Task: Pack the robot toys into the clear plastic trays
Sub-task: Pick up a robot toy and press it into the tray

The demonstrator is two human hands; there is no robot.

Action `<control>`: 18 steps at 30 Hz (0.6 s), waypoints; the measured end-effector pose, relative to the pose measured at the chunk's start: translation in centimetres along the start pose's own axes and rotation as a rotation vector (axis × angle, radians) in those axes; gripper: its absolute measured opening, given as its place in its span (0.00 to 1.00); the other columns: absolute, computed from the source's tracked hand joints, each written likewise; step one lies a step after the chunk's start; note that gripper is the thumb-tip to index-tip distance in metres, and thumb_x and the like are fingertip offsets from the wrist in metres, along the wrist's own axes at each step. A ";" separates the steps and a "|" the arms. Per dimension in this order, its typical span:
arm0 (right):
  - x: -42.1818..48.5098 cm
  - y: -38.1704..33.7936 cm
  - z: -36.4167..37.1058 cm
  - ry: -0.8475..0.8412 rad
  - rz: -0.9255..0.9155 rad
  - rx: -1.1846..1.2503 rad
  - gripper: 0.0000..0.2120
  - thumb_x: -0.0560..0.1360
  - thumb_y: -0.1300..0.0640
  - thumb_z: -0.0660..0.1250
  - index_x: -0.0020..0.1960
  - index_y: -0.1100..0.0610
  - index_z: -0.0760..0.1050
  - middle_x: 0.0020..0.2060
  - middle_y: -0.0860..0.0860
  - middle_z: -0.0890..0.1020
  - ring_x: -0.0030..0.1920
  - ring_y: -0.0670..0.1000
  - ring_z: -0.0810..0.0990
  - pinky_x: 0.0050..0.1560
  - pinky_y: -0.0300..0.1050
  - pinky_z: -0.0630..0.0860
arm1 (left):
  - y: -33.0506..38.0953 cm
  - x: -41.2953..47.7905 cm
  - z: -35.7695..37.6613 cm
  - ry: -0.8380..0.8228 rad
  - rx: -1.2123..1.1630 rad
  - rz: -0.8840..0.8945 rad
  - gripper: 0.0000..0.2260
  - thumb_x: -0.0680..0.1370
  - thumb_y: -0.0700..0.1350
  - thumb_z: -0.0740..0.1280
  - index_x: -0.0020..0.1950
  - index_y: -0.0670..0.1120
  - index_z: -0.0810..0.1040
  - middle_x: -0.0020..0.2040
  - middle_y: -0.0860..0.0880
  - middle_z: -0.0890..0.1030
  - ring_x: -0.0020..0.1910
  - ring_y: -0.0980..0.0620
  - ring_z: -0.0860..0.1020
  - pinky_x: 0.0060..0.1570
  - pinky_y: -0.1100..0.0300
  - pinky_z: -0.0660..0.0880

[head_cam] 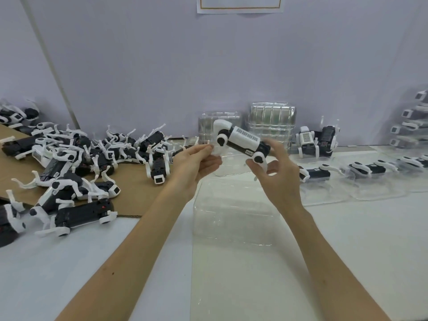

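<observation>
Fingers [205,147] of the L hand [196,163] pinch the white end of a robot toy [245,137], thumb vs fingertips. It's a bit blurred there, so exact contact pts can't be made out. R hand [278,174] grips the toy's other end: thumb under the round leg joint, other fingers curled round the back of the body. Toy is up in the air betw. both hands, tilted, L-hand end higher, barcode-label side facing the camera. All this from the head view, the only one.

Directly below the hands a clear tray [234,218] lies open side up on the white table [359,239]. At left, a loose pile of toys [76,158], black & white, legs sticking up, mostly on a cardboard sheet [134,184]. At the back, vs the wall [139,66], two stacks of trays [272,121], partly behind the held toy. Right of those, two standing toys [317,140]. In front of them, a row of filled trays [368,172], each w/ a toy lying flat. At the far right edge, a stack of packed toys [412,119], blurry. A paper sheet [240,5] hangs on the wall at top.
</observation>
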State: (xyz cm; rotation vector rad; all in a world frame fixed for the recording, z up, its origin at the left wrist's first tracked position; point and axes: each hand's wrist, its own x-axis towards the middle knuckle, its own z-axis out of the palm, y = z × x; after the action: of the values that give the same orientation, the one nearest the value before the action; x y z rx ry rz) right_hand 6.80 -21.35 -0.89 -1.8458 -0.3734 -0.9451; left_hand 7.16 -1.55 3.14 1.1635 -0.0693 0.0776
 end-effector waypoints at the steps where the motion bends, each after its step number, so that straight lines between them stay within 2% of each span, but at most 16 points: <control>1: -0.1 0.1 -0.1 -0.009 0.020 -0.012 0.21 0.72 0.40 0.72 0.62 0.44 0.74 0.45 0.36 0.81 0.32 0.43 0.83 0.33 0.39 0.79 | -0.1 -0.2 -0.3 0.008 0.046 0.025 0.04 0.80 0.40 0.68 0.54 0.42 0.79 0.35 0.46 0.85 0.33 0.52 0.84 0.33 0.64 0.79; 3: -0.1 0.2 -0.4 -0.026 0.071 -0.009 0.16 0.73 0.39 0.69 0.56 0.45 0.77 0.38 0.38 0.83 0.31 0.43 0.83 0.34 0.41 0.78 | -0.6 -0.7 -0.9 0.015 0.165 0.107 0.09 0.81 0.46 0.67 0.59 0.45 0.77 0.36 0.47 0.85 0.32 0.53 0.81 0.29 0.63 0.76; 5: 0.0 0.4 -0.8 -0.037 0.140 0.047 0.12 0.74 0.41 0.68 0.50 0.47 0.78 0.34 0.42 0.83 0.30 0.44 0.81 0.36 0.46 0.78 | -1.7 -1.4 -1.9 0.033 0.332 0.239 0.12 0.81 0.52 0.65 0.62 0.48 0.74 0.39 0.48 0.85 0.35 0.56 0.78 0.32 0.64 0.73; 7: 0.3 0.4 -1.3 -0.042 0.193 0.107 0.11 0.74 0.43 0.68 0.44 0.51 0.78 0.31 0.44 0.82 0.29 0.46 0.78 0.37 0.48 0.75 | -3.3 -2.3 -3.0 -0.033 0.519 0.318 0.16 0.76 0.54 0.66 0.63 0.52 0.73 0.49 0.52 0.85 0.45 0.60 0.78 0.45 0.64 0.73; 9: 0.5 0.4 -1.8 -0.085 0.207 0.153 0.13 0.73 0.46 0.67 0.42 0.56 0.77 0.30 0.47 0.80 0.31 0.50 0.74 0.38 0.48 0.71 | -4.5 -2.7 -3.8 -0.178 0.706 0.260 0.20 0.74 0.52 0.68 0.65 0.54 0.73 0.60 0.57 0.80 0.59 0.63 0.75 0.60 0.60 0.70; 10: 0.5 0.4 -1.9 -0.113 0.205 0.165 0.15 0.73 0.46 0.67 0.41 0.59 0.76 0.31 0.52 0.79 0.33 0.55 0.73 0.39 0.48 0.68 | -5.0 -2.5 -4.0 -0.225 0.769 0.224 0.20 0.75 0.48 0.70 0.66 0.55 0.72 0.62 0.59 0.78 0.63 0.64 0.72 0.64 0.57 0.68; 12: 0.4 0.3 -2.1 -0.165 0.205 0.175 0.18 0.73 0.47 0.67 0.40 0.63 0.73 0.32 0.59 0.75 0.36 0.61 0.71 0.41 0.48 0.65 | -5.4 -2.3 -4.2 -0.220 0.791 0.198 0.20 0.77 0.39 0.70 0.66 0.54 0.72 0.63 0.60 0.77 0.66 0.62 0.71 0.67 0.54 0.66; 15: 0.3 0.1 -1.9 -0.256 0.228 0.154 0.18 0.73 0.46 0.65 0.39 0.62 0.73 0.33 0.55 0.72 0.38 0.53 0.71 0.42 0.48 0.63 | -5.5 -2.1 -4.4 -0.147 0.713 0.193 0.19 0.78 0.34 0.66 0.64 0.53 0.73 0.64 0.57 0.77 0.68 0.59 0.71 0.67 0.54 0.67; 18: 0.1 0.5 -1.5 -0.339 0.244 0.087 0.23 0.73 0.43 0.64 0.39 0.65 0.72 0.33 0.57 0.71 0.36 0.51 0.69 0.41 0.48 0.61 | -5.6 -2.2 -4.9 -0.125 0.637 0.190 0.19 0.79 0.32 0.63 0.63 0.54 0.73 0.63 0.58 0.77 0.67 0.59 0.71 0.62 0.63 0.68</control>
State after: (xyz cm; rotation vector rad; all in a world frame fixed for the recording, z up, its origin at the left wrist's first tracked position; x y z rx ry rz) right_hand 6.51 -22.94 -0.85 -1.9200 -0.3769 -0.4432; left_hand 5.60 0.70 -4.16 1.7959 -0.2816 0.2054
